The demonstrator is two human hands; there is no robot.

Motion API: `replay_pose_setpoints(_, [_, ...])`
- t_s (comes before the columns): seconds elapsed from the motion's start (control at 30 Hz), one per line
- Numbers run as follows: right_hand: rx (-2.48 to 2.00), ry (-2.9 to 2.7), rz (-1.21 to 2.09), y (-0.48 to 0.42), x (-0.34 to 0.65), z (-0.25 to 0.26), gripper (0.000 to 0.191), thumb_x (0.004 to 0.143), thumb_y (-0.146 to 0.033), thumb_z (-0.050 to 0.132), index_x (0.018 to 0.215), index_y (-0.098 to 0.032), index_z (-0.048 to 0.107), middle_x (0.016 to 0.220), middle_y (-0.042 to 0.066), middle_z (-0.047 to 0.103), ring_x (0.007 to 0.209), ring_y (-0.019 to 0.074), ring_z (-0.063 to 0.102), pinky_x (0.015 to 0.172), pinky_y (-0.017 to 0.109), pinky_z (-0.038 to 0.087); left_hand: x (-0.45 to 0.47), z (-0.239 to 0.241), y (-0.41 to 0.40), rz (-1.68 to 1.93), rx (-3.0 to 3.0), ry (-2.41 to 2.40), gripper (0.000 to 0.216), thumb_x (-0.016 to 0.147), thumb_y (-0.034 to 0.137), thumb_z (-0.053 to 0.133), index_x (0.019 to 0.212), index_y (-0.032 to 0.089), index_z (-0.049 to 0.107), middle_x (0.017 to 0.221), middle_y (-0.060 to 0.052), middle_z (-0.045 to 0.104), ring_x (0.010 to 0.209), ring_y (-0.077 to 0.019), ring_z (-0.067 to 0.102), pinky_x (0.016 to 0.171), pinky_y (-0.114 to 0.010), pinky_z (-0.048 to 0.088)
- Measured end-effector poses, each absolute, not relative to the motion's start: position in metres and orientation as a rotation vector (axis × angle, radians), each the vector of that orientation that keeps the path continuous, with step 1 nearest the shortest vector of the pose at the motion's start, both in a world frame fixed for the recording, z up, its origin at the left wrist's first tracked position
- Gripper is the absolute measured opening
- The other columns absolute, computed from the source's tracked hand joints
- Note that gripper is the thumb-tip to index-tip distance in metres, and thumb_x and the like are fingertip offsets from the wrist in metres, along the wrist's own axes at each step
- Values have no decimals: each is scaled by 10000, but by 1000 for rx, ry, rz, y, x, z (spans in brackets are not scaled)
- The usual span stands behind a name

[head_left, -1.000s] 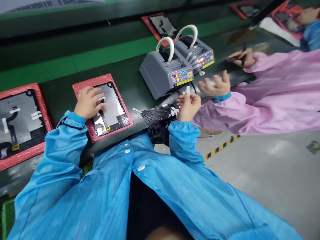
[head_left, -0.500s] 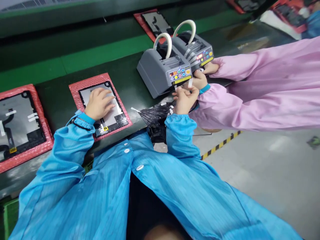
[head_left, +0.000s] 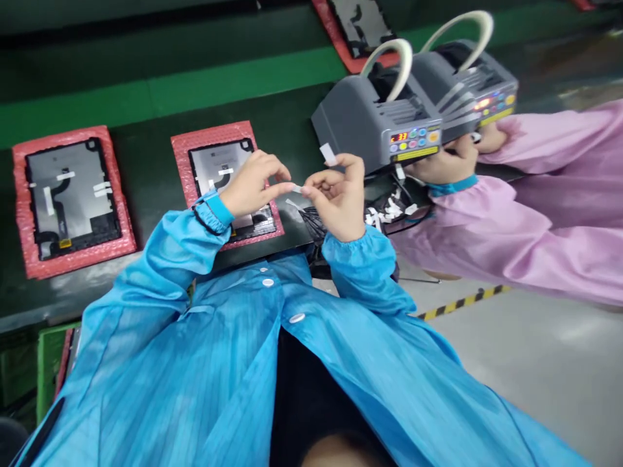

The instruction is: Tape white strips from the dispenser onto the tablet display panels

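Note:
My left hand (head_left: 257, 183) and my right hand (head_left: 339, 201) meet in front of me, each pinching one end of a short white tape strip (head_left: 296, 189). A second tape piece (head_left: 328, 154) clings to a raised finger of my right hand. Beneath and behind my left hand lies a tablet screen panel (head_left: 214, 161), grey-backed with a black frame, on a red bubble-wrap sheet (head_left: 181, 148). My left hand and sleeve cover part of it. To the left, another screen panel (head_left: 78, 188) with several white tape strips rests on its own red bubble wrap (head_left: 127, 224).
Two grey tape dispensers (head_left: 357, 120) with white tape rolls stand at the right. A co-worker's hand (head_left: 450, 161) in a pink sleeve is at the nearer one's front. Black cables (head_left: 314, 222) lie by the table edge. Another panel (head_left: 363, 23) sits at the back.
My left hand has lifted off the panel and moved right; my right hand has come away from the dispenser with tape. Both now hold one strip. The view has shifted left.

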State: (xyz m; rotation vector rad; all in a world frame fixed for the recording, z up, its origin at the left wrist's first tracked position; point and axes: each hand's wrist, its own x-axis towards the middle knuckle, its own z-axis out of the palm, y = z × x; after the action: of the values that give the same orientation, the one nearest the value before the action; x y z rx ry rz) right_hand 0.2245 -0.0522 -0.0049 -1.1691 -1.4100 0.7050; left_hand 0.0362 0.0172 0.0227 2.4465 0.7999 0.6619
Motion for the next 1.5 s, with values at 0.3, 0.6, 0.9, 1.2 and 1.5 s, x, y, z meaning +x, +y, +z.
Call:
replay_pose_setpoints(0.3, [-1247, -1323, 969, -30, 207, -12, 531, 741, -495, 756, 1060, -268, 396, 895, -14, 645, 695, 114, 616, 621, 284, 538, 8, 4, 17, 601, 2241, 1047, 209, 933, 304, 558, 762, 184, 560, 859, -30, 662, 880, -187, 574, 906, -365, 412])
replay_pose_setpoints(0.6, [-1341, -1201, 1099, -20, 188, -17, 492, 695, -327, 799, 979, -265, 402, 829, -37, 609, 658, 99, 586, 598, 258, 495, 8, 0, 17, 568, 2174, 1139, 201, 932, 332, 555, 794, 190, 586, 857, -34, 654, 887, -192, 570, 906, -360, 418])
replay_pose_setpoints(0.9, [-1421, -1274, 1051, 9, 189, -55, 474, 694, -251, 749, 978, -259, 369, 792, -60, 636, 552, 62, 530, 562, 235, 465, 18, -26, 21, 438, 2150, 1499, 197, 915, 322, 579, 806, 164, 624, 1041, -117, 596, 1164, -342, 461, 1000, -520, 357])
replay_pose_setpoints(1.2, [-1455, -1338, 1042, 13, 190, -63, 476, 635, -168, 708, 970, -248, 379, 628, -103, 562, 561, 95, 538, 593, 269, 436, 21, -36, 21, 422, 2149, 1552, 191, 894, 314, 600, 793, 159, 643, 1028, -130, 593, 1162, -359, 447, 984, -522, 364])
replay_pose_setpoints(1.5, [-1491, -1436, 1021, 17, 194, -61, 446, 643, -200, 686, 970, -240, 386, 597, -106, 567, 519, 96, 526, 583, 271, 426, 24, -29, 19, 373, 2140, 1527, 196, 896, 284, 581, 781, 139, 646, 1045, -151, 596, 1183, -387, 435, 999, -555, 333])
